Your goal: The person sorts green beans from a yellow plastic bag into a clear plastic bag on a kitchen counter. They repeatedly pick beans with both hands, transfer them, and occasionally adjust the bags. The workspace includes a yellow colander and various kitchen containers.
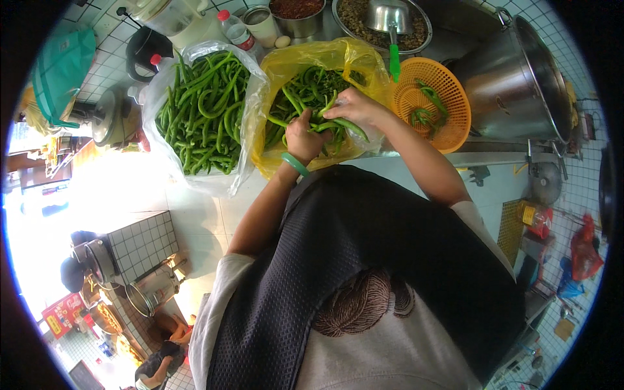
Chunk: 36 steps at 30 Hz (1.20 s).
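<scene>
My left hand (306, 139), with a jade-green bangle on its wrist, is closed around several long green chili peppers (353, 129) above an open yellow plastic bag (278, 58). The fingers of my right hand (360, 108) pinch a pepper (330, 103) close beside it. Beneath both hands the yellow bag holds more green peppers and a pile of small green stems (336, 78). To its left, a clear plastic bag (258, 73) gapes wide, heaped with long green peppers (207, 107).
An orange plastic colander (460, 117) with a few peppers stands right of the bags, beside a large steel pot (507, 83). Behind are a steel bowl (336, 24) with a green-handled ladle (394, 58), an egg (282, 42) and a bottle (241, 36). Another person (161, 363) is at lower left.
</scene>
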Tool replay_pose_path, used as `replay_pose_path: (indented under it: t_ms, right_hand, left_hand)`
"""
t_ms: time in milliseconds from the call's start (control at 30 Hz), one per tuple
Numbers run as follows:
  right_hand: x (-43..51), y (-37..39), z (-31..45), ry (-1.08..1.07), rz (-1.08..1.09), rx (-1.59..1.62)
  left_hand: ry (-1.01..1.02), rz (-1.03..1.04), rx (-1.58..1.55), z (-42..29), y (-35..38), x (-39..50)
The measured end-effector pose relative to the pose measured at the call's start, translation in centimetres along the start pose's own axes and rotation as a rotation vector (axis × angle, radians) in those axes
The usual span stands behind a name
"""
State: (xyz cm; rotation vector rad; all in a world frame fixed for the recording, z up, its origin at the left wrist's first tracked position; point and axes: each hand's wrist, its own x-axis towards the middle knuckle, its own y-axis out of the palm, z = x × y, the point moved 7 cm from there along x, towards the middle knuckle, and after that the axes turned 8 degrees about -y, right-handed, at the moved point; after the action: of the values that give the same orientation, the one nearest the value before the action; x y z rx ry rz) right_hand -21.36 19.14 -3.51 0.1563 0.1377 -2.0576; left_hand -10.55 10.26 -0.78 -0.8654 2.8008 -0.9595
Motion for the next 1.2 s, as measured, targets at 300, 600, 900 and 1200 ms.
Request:
replay_pose_path:
  t_ms: [300,600,900,1200]
  right_hand:
    - [-1.8,-1.7,-3.3,0.082,-0.239,0.08]
    - [-0.6,-4.9,0.8,-0.057,-0.175,0.418]
    - [1.3,-4.1,-2.3,-0.168,-0.086,-0.144]
    - [-1.5,-2.7,11.5,-0.485,-0.324,0.038]
  left_hand:
    - [0.091,-0.115,0.017,-1.4,1.9,-1.5]
    - [-0.26,-0.082,-0.823,-1.5,-1.1,-0.3]
    - [-0.259,-0.133,-1.016,-4.1,-11.0,-2.1]
    - [-0.245,-0.066,-1.35,-4.7,-15.9,-1.4]
